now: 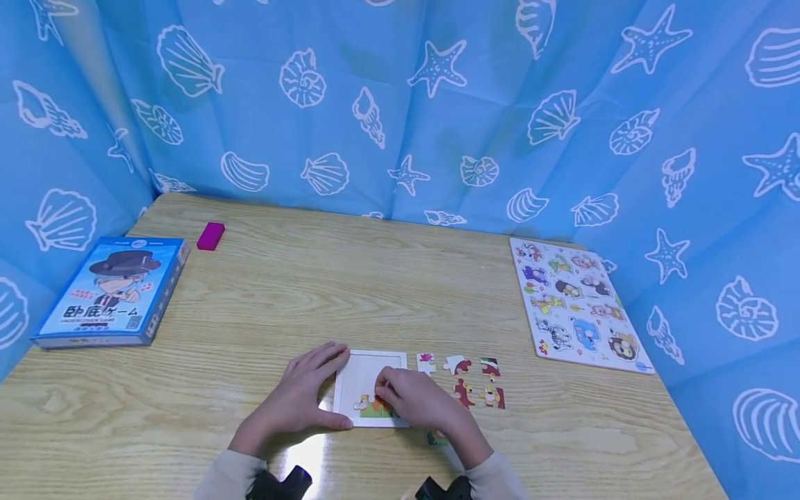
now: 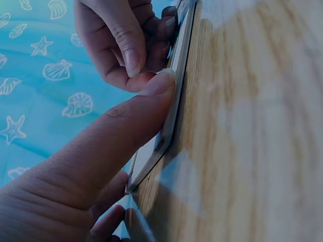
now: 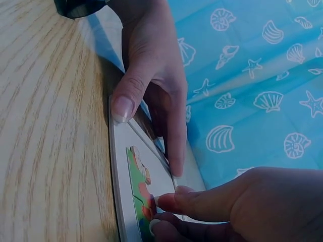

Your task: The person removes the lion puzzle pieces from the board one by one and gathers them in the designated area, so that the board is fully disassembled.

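Observation:
A white puzzle tray [image 1: 352, 378] lies on the table, with joined green and orange jigsaw pieces [image 1: 373, 410] along its near edge. My left hand [image 1: 307, 391] steadies the tray's left side, its thumb [image 2: 151, 93] on the near corner and its fingers fairly straight toward the far corner. Over the tray, my right hand [image 1: 415, 397] pinches a small jigsaw piece [image 3: 153, 205] against the joined ones, thumb and fingertips close together. Most of that piece is hidden by the fingers. Several loose jigsaw pieces [image 1: 463, 393] lie right of the tray.
Another loose piece [image 1: 436, 437] is partly covered by the right forearm. At the right stands an animal puzzle board [image 1: 571, 305], lying flat. A blue game box [image 1: 112, 292] and a magenta block [image 1: 210, 236] sit at the left. A blue shell-print curtain [image 1: 375, 104] borders the table.

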A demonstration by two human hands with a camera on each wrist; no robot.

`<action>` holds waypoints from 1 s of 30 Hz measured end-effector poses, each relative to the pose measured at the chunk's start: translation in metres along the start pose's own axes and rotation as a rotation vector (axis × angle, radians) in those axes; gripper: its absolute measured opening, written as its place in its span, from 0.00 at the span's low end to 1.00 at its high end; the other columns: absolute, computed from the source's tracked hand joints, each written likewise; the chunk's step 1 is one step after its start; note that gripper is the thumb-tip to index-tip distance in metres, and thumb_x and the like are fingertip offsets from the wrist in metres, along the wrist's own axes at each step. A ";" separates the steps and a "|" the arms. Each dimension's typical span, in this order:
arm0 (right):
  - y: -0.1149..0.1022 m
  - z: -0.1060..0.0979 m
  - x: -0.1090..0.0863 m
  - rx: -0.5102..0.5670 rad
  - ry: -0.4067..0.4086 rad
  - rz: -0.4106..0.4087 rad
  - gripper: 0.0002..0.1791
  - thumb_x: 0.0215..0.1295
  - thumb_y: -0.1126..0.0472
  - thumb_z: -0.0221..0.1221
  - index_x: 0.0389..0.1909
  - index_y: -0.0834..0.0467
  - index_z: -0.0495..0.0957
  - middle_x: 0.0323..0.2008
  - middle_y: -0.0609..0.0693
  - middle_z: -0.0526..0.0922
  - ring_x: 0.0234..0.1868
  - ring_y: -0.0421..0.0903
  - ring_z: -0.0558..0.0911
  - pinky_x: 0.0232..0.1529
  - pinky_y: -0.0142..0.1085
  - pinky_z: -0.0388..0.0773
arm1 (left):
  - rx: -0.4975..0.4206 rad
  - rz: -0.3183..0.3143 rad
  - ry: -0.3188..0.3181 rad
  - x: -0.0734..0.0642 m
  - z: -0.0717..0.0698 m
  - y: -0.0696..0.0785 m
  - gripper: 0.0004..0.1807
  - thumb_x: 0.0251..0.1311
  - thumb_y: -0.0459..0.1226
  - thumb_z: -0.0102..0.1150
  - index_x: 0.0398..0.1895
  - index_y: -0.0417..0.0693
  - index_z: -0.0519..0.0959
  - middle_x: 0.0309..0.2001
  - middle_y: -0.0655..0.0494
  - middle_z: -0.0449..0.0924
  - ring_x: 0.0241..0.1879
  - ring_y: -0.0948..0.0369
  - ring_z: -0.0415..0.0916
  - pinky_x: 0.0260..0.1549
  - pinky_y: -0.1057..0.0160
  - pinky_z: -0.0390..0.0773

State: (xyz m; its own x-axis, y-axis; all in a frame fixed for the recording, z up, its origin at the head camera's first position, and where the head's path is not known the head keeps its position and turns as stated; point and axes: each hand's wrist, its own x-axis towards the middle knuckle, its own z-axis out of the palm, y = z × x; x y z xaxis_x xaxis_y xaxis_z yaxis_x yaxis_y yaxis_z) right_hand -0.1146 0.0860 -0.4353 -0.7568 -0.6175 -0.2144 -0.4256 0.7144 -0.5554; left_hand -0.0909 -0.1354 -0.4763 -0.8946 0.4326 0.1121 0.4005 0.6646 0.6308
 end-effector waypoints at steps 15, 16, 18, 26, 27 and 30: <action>0.003 0.000 -0.001 -0.034 0.005 -0.069 0.03 0.71 0.61 0.52 0.37 0.56 0.73 0.25 0.40 0.71 0.25 0.36 0.69 0.29 0.31 0.67 | -0.007 -0.005 -0.002 0.000 0.000 0.001 0.58 0.37 0.61 0.71 0.68 0.36 0.62 0.68 0.45 0.60 0.69 0.47 0.49 0.60 0.41 0.52; 0.004 0.000 -0.001 -0.036 0.005 -0.070 0.03 0.71 0.61 0.52 0.37 0.56 0.73 0.25 0.40 0.71 0.25 0.36 0.69 0.29 0.31 0.67 | -0.007 -0.005 -0.001 0.000 -0.001 0.001 0.58 0.37 0.61 0.71 0.68 0.36 0.62 0.68 0.45 0.60 0.69 0.47 0.49 0.60 0.41 0.52; 0.004 0.000 -0.001 -0.035 0.004 -0.070 0.03 0.71 0.61 0.52 0.38 0.56 0.73 0.25 0.40 0.70 0.25 0.36 0.69 0.28 0.31 0.67 | -0.004 -0.004 -0.001 0.000 -0.001 0.002 0.58 0.37 0.61 0.71 0.68 0.36 0.62 0.68 0.45 0.60 0.69 0.47 0.49 0.60 0.41 0.52; 0.004 0.000 -0.001 0.026 -0.005 -0.069 0.03 0.72 0.61 0.51 0.36 0.52 0.69 0.21 0.40 0.68 0.20 0.35 0.65 0.22 0.29 0.62 | -0.006 -0.013 -0.006 -0.001 -0.002 0.003 0.57 0.37 0.61 0.71 0.68 0.36 0.62 0.68 0.45 0.59 0.69 0.46 0.49 0.60 0.41 0.52; 0.004 -0.001 -0.001 0.031 -0.005 -0.075 0.03 0.71 0.61 0.51 0.36 0.52 0.69 0.21 0.40 0.68 0.19 0.35 0.65 0.21 0.29 0.62 | -0.005 -0.014 -0.008 -0.001 -0.002 0.003 0.57 0.37 0.61 0.71 0.68 0.36 0.62 0.69 0.45 0.59 0.69 0.46 0.49 0.60 0.41 0.52; 0.005 -0.001 -0.001 0.043 -0.001 -0.093 0.03 0.70 0.61 0.53 0.36 0.52 0.69 0.22 0.40 0.69 0.20 0.35 0.66 0.22 0.29 0.63 | -0.004 -0.014 -0.010 -0.001 -0.003 0.003 0.58 0.38 0.62 0.71 0.68 0.37 0.62 0.69 0.45 0.59 0.69 0.46 0.48 0.61 0.41 0.51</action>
State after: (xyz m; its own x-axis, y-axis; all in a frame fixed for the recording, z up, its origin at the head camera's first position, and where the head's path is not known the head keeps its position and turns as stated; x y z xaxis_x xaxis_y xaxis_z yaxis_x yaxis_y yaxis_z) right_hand -0.1168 0.0903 -0.4374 -0.7146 -0.6807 -0.1612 -0.4720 0.6393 -0.6070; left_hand -0.0896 -0.1354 -0.4725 -0.8983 0.4289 0.0956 0.3867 0.6683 0.6355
